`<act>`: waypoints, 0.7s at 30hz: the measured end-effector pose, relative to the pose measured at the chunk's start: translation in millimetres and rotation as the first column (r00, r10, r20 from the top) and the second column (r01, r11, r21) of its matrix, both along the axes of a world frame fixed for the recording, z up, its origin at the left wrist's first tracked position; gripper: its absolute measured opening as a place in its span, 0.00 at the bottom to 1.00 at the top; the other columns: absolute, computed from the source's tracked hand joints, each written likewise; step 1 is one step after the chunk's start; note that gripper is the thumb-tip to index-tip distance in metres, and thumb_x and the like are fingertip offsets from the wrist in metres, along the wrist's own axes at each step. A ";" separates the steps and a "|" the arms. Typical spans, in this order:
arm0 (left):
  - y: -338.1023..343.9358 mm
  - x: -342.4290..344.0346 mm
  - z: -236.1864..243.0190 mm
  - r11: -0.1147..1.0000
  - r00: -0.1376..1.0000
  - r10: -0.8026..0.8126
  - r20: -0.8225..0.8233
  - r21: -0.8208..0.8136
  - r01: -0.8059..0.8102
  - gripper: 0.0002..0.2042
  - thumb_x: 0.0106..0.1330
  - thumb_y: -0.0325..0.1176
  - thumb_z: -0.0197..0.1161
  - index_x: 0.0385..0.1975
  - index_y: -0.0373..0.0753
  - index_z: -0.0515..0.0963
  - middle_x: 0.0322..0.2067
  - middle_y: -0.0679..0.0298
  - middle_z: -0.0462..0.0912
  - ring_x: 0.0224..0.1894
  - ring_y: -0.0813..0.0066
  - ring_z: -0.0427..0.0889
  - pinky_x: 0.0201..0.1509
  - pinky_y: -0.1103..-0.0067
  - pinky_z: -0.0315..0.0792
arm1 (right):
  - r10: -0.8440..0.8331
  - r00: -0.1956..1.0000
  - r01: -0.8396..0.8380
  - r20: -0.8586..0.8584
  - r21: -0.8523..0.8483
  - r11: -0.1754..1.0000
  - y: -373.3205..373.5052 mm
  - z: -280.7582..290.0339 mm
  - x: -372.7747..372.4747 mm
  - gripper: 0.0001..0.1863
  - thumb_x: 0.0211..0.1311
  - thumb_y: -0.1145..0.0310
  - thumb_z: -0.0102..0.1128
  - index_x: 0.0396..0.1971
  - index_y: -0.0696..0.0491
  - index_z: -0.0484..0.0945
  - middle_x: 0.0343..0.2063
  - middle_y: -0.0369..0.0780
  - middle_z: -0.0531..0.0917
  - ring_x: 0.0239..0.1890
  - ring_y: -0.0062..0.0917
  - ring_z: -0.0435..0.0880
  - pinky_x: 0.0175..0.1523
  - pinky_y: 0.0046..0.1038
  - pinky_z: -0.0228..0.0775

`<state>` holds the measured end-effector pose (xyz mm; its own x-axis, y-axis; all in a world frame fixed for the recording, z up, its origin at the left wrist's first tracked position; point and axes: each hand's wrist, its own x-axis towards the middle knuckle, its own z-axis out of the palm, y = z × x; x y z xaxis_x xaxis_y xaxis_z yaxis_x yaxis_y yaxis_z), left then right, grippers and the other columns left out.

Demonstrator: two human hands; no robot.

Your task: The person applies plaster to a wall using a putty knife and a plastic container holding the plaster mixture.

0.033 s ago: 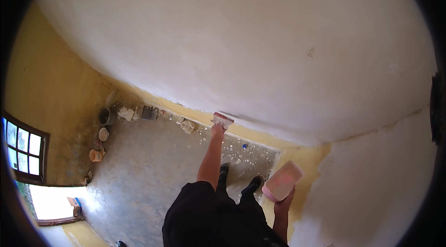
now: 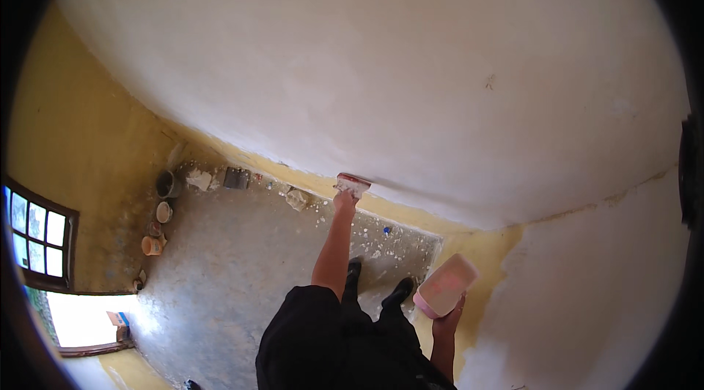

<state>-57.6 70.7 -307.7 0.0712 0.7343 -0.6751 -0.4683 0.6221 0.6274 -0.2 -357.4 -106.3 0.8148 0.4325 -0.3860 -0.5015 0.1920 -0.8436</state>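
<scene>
My left hand (image 2: 345,201) is closed round a wide scraper (image 2: 354,184), white-smeared with a red edge. That edge lies at or very near the lower part of the white-coated wall (image 2: 411,89), just above a bare yellow strip; firm contact cannot be made out. Down at the right, my right hand (image 2: 449,319) grips a pink, rounded rectangular tub (image 2: 447,286) from its side and underneath. The tub is tilted, and a pale pinkish surface shows inside it; how full it is I cannot tell.
White splatters dot the grey floor (image 2: 220,280) along the wall. A dark bucket (image 2: 167,184), an orange-tan tub (image 2: 151,245) and a crumpled pale bag (image 2: 296,199) lie there. A window (image 2: 37,232) and bright doorway (image 2: 88,319) are at left; the side wall (image 2: 579,294) rises at right.
The scraper has turned slightly in my left hand, its red edge now facing more toward the wall. My right hand and the tub look unmoved.
</scene>
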 end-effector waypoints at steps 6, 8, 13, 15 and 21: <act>-71.0 84.2 129.9 0.899 0.987 0.150 0.050 0.410 -0.157 0.11 0.62 0.21 0.53 0.43 0.26 0.76 0.34 0.60 0.80 0.35 0.77 0.77 0.34 0.81 0.73 | 0.020 1.000 -0.021 0.006 0.010 1.000 -3.6 -2.3 5.9 0.27 0.73 0.48 0.36 0.62 0.51 0.61 0.55 0.38 0.70 0.60 0.29 0.69 0.65 0.37 0.62; -88.1 85.1 172.0 0.862 0.990 0.137 0.038 0.487 -0.138 0.10 0.67 0.23 0.53 0.44 0.26 0.76 0.34 0.63 0.80 0.34 0.81 0.75 0.35 0.84 0.69 | 0.016 0.999 -0.015 0.035 -0.034 0.999 8.4 17.5 6.4 0.28 0.73 0.47 0.36 0.62 0.51 0.60 0.56 0.38 0.70 0.60 0.29 0.69 0.65 0.36 0.62; -133.5 69.3 220.4 0.835 0.982 0.106 0.160 0.521 -0.175 0.12 0.70 0.25 0.53 0.49 0.26 0.74 0.39 0.62 0.81 0.39 0.81 0.76 0.43 0.83 0.70 | 0.086 0.992 -0.086 0.092 -0.007 0.996 8.5 15.3 21.9 0.29 0.73 0.47 0.35 0.63 0.52 0.60 0.57 0.39 0.69 0.61 0.29 0.69 0.65 0.36 0.62; -144.6 57.9 208.1 0.841 0.966 0.057 0.252 0.509 -0.182 0.13 0.70 0.25 0.55 0.51 0.26 0.72 0.43 0.61 0.81 0.42 0.79 0.78 0.47 0.82 0.72 | 0.041 0.999 -0.042 0.022 0.006 0.999 7.3 14.6 26.5 0.29 0.73 0.47 0.35 0.63 0.53 0.59 0.57 0.39 0.69 0.61 0.29 0.69 0.65 0.36 0.62; -72.1 5.7 139.3 0.792 0.865 0.264 -0.427 0.608 0.058 0.10 0.71 0.27 0.52 0.42 0.26 0.76 0.32 0.59 0.84 0.30 0.76 0.77 0.36 0.78 0.72 | 0.060 0.971 -0.024 0.233 -0.157 0.987 7.7 18.5 17.1 0.27 0.74 0.52 0.36 0.63 0.54 0.58 0.59 0.41 0.66 0.62 0.29 0.66 0.65 0.36 0.61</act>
<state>-52.0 -1.5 -168.4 -0.2322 0.9720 -0.0363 -0.0563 0.0239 0.9981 16.9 -349.7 -87.8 0.8732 0.4194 -0.2483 -0.2892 0.0357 -0.9566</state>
